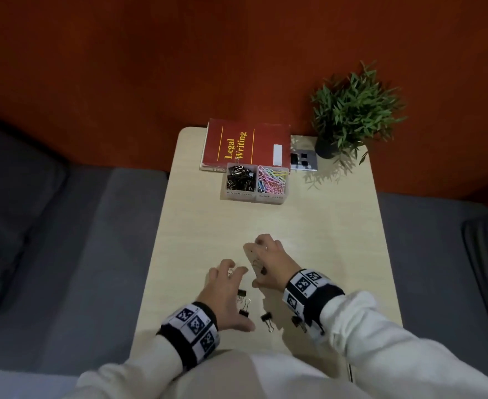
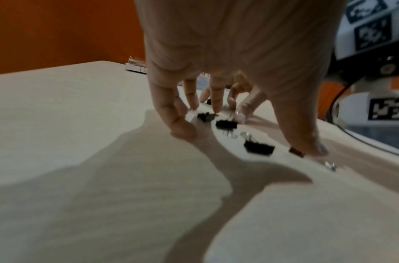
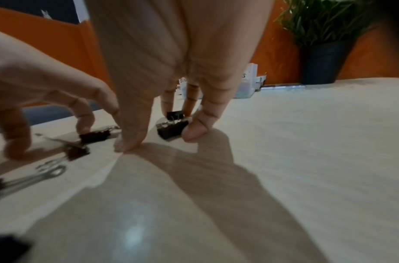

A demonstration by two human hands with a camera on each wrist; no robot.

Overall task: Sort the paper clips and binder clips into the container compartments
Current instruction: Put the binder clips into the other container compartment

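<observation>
Lower centre of the head view: right hand [image 1: 268, 263] fingers [image 3: 195, 130] curl down around two binder clips [image 3: 171, 130] on the worktop [image 1: 309, 226] (not lifted); left hand [image 1: 225, 295] hovers relaxed, holding nothing, over other clips.

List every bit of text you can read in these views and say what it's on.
"Legal Writing": cover of the red book.
Front labels on the clear container: too blurred to read.
White label on the book cover: no readable text.
Lower book spine: only "H" shows.
Wristband markers: patterns, no words.
</observation>
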